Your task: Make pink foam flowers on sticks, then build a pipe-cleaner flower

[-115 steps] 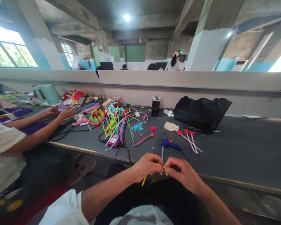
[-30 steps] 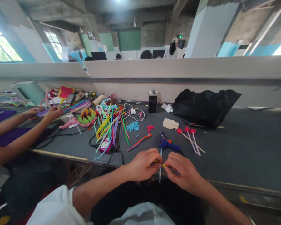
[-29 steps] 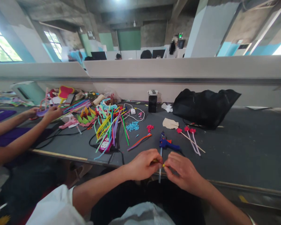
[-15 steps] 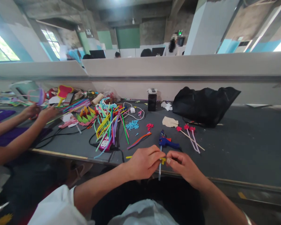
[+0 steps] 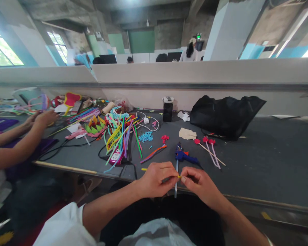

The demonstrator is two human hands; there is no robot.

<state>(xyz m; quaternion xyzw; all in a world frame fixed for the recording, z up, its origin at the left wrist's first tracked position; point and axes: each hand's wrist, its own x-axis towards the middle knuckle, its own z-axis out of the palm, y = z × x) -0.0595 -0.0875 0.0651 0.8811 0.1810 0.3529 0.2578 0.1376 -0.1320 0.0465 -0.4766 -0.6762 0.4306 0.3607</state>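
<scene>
My left hand (image 5: 157, 178) and my right hand (image 5: 198, 181) meet fingertip to fingertip at the near edge of the dark table (image 5: 267, 164). Both pinch a small yellow pipe-cleaner piece (image 5: 179, 176) wound on a thin pale blue stick (image 5: 176, 181) that hangs down between them. Just beyond my hands lies a blue glue gun (image 5: 184, 156). A short yellow offcut (image 5: 143, 169) rests on the table left of my left hand.
A heap of coloured pipe cleaners (image 5: 120, 135) lies at centre left. Red-tipped sticks (image 5: 210, 150), an orange strip (image 5: 154, 153), a black bag (image 5: 226, 114) and a small dark box (image 5: 167, 111) sit farther back. A co-worker's arms (image 5: 23, 136) work at the left.
The long yellow tail hanging below my hands 3.8 s ago is gone; only a small yellow bit shows now. A yellow offcut has appeared on the table. The co-worker's hands shifted left.
</scene>
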